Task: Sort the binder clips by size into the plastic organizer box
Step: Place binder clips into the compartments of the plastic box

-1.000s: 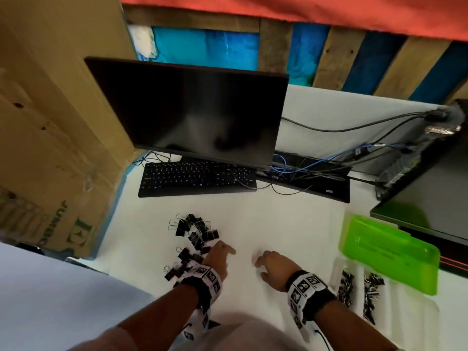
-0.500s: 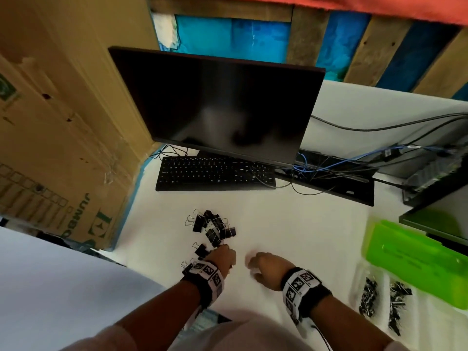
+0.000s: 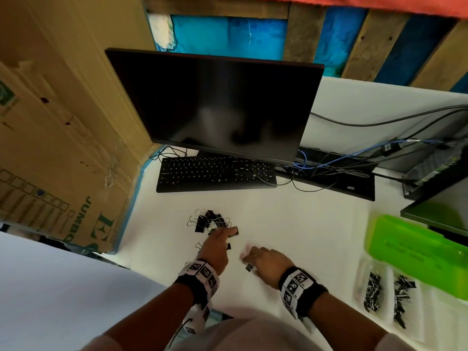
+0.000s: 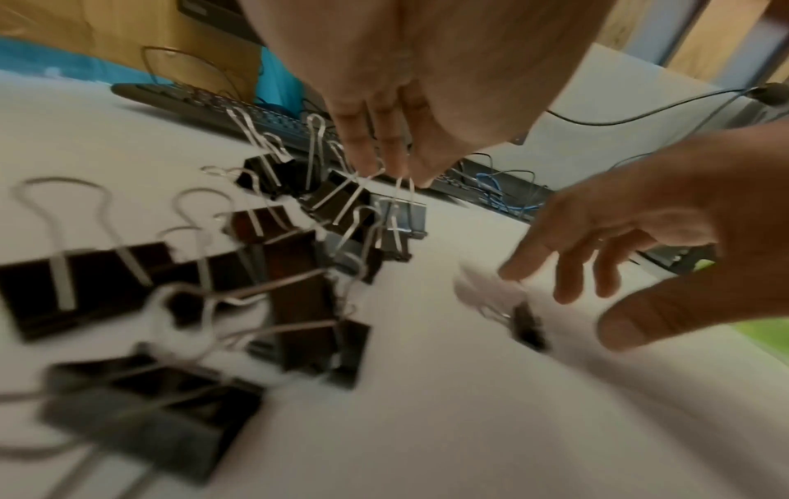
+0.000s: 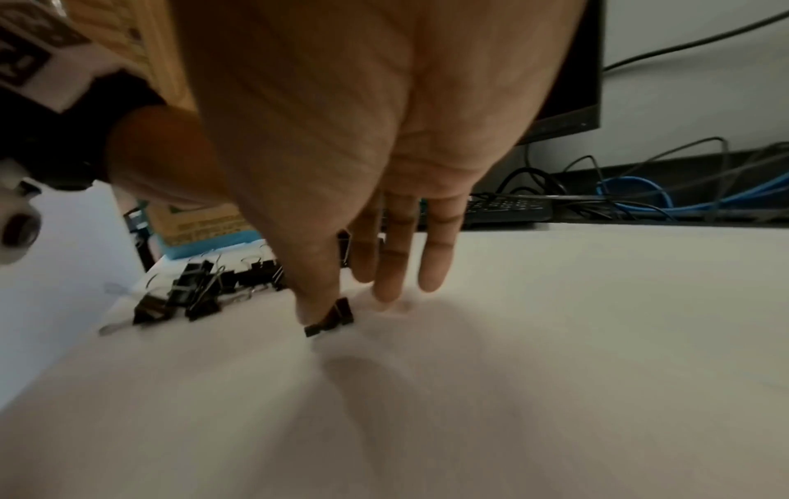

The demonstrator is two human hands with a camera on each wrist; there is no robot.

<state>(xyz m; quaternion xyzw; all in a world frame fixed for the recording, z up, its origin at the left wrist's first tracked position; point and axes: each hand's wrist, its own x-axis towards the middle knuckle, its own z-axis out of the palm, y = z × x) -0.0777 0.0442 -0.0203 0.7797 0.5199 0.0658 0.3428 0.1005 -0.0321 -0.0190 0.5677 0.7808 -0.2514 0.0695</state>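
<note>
A pile of black binder clips of mixed sizes lies on the white table in front of the keyboard. My left hand reaches into it with straight fingers. In the left wrist view its fingertips touch the wire handles of clips at the pile's far end. My right hand hovers just right of the pile, fingers spread. One small clip lies at its thumb tip, not pinched. The clear organizer box with a green lid stands at the right, with small clips in two compartments.
A black keyboard and a monitor stand behind the pile. Cables and black equipment fill the back right. A big cardboard box walls off the left side. The table's near edge is by my body.
My left hand has stretched its fingers forward into the clip pile. My right hand has uncurled, and a small clip now shows at its thumb. The head view has shifted.
</note>
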